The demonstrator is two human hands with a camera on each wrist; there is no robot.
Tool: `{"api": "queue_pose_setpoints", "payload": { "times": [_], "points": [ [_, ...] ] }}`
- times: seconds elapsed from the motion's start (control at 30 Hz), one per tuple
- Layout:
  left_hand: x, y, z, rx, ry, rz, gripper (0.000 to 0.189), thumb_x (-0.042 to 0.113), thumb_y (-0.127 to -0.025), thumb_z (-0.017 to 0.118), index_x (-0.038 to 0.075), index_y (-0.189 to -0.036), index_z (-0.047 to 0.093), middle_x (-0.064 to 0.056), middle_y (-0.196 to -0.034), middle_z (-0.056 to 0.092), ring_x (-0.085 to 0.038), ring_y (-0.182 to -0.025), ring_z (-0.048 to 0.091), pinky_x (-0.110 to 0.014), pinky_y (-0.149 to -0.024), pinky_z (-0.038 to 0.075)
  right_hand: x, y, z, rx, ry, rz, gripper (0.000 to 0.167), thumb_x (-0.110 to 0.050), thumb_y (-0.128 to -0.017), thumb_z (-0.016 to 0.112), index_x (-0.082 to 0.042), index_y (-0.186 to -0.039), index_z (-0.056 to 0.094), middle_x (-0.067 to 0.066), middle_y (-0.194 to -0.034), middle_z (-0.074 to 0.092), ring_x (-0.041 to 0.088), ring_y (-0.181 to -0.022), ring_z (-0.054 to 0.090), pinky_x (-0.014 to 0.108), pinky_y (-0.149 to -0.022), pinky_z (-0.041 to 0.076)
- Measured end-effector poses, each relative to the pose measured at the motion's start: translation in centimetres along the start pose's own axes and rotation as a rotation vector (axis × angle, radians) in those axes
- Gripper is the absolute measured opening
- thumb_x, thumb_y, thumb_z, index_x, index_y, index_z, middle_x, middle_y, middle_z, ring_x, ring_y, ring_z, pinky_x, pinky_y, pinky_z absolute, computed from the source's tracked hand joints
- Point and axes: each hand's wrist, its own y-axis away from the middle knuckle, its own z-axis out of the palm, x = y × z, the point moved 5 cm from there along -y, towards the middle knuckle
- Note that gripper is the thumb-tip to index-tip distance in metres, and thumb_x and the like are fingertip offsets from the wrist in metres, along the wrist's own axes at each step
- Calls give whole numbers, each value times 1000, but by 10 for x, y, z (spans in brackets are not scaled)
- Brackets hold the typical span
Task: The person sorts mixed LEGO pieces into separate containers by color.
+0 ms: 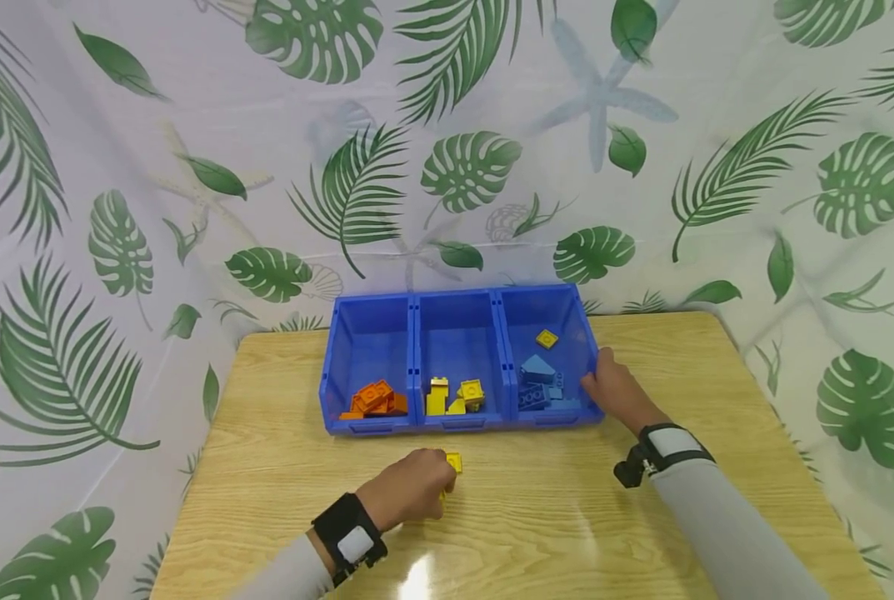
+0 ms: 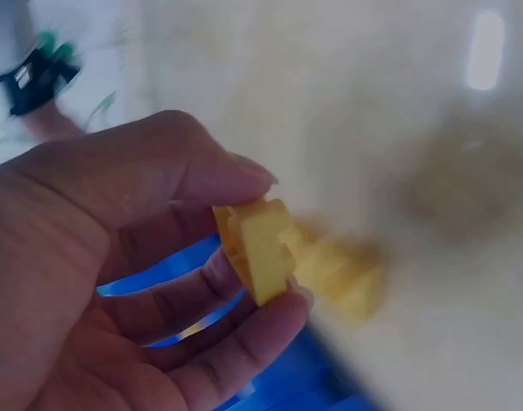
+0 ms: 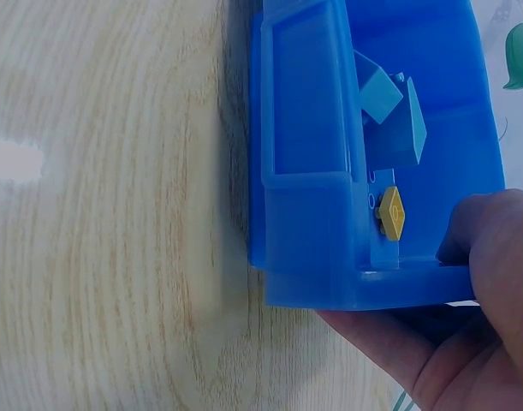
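Note:
My left hand (image 1: 412,486) is low over the table in front of the middle blue bin (image 1: 457,342). Between thumb and fingertips it pinches a yellow toy brick (image 2: 265,248). Another yellow brick (image 1: 454,462) lies on the table just beyond that hand, blurred in the left wrist view. My right hand (image 1: 621,390) grips the outer side wall of the right blue bin (image 3: 308,240), thumb inside the rim and fingers outside below. Blue bricks (image 1: 539,369) lie in this bin, along with one small yellow piece (image 1: 547,338).
The left bin (image 1: 372,342) holds orange bricks (image 1: 374,397), and the middle one holds yellow bricks (image 1: 471,392). The three bins stand side by side towards the back of the wooden table (image 1: 282,467). Leaf-patterned cloth (image 1: 491,100) rises behind and beside the table.

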Motion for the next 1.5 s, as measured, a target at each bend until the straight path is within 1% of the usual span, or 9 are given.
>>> {"api": "queue_pose_setpoints", "payload": {
  "times": [0.07, 0.17, 0.27, 0.4, 0.53, 0.73, 1.0, 1.3, 1.5],
  "points": [
    [-4, -10, -23, 44, 19, -26, 15, 0, -74, 79, 8, -86, 80, 1, -85, 73, -11, -81, 64, -21, -75, 54, 1, 0, -1, 2, -1, 1, 38, -15, -105, 41, 13, -128, 33, 31, -107, 59, 31, -86, 61, 34, -65, 50],
    [-14, -27, -57, 121, 15, -96, 19, 2, -78, 80, 7, -96, 82, -6, -99, 78, -20, -92, 71, -29, -80, 60, 2, 1, -1, 4, 3, 5, 37, -15, -105, 41, 13, -128, 33, 32, -108, 59, 31, -87, 61, 34, -66, 50],
    [-25, -47, -82, 196, -16, -161, 13, 3, -82, 79, 6, -95, 81, -7, -95, 75, -21, -88, 69, -30, -76, 59, 3, 1, -1, 7, 3, -2, 38, -15, -104, 41, 13, -129, 32, 33, -109, 59, 31, -87, 61, 35, -66, 50],
    [-38, -74, -98, 223, -50, -223, 4, 5, -87, 76, 6, -83, 76, -4, -81, 64, -17, -77, 58, -27, -67, 47, 4, 0, -1, 23, 7, -26, 37, -14, -104, 40, 13, -128, 33, 31, -106, 59, 31, -85, 60, 35, -65, 49],
    [-49, -96, -93, 161, -40, -292, 5, 2, -92, 71, 4, -89, 74, -5, -84, 63, -17, -77, 54, -28, -68, 44, 5, -1, 0, 33, 7, -45, 35, -14, -105, 40, 12, -126, 32, 27, -100, 58, 28, -82, 59, 33, -63, 48],
    [-60, -111, -63, 59, -9, -350, 16, -2, -96, 66, 1, -110, 74, -12, -94, 73, -18, -74, 61, -28, -65, 48, 2, 1, 2, 25, -1, -34, 35, -13, -105, 41, 12, -127, 32, 30, -102, 60, 30, -83, 61, 36, -64, 49],
    [-62, -120, -46, 54, -25, -351, 14, -2, -94, 70, 3, -107, 74, -9, -89, 74, -15, -68, 61, -26, -62, 49, 2, 2, 0, 24, 13, -9, 37, -15, -106, 42, 11, -129, 32, 33, -110, 62, 31, -89, 64, 36, -68, 52],
    [-65, -118, -41, 17, 9, -384, 16, 2, -94, 71, 5, -110, 73, -9, -98, 75, -15, -76, 62, -29, -69, 54, 0, 1, 0, 23, 12, -22, 36, -15, -105, 41, 12, -128, 33, 32, -108, 61, 30, -87, 63, 34, -66, 50],
    [-54, -107, -55, 99, -33, -346, 18, 4, -94, 70, 5, -111, 74, -12, -103, 72, -23, -87, 65, -36, -77, 60, 2, 1, -1, 27, 9, -25, 37, -15, -105, 41, 12, -129, 32, 30, -105, 61, 29, -84, 62, 34, -65, 49]
  ]
}}
